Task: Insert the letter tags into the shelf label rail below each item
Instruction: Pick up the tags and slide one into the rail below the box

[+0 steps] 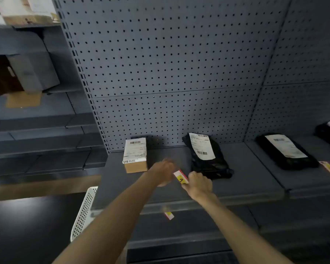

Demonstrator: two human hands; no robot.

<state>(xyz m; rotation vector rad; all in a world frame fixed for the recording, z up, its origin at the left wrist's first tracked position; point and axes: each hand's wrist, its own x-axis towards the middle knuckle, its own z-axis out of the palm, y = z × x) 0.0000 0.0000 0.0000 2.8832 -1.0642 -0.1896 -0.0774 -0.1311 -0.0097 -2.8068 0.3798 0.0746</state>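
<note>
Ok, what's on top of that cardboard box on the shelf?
A white shipping label with barcodes covers most of the top of the cardboard box. Nothing else sits on it. The print is too small to read, and whatever is under the label is hidden.

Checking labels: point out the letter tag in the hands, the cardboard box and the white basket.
letter tag (181,177): head view, yellow face.
cardboard box (135,154): head view, white shipping label on top.
white basket (84,210): head view, perforated side wall.
</note>
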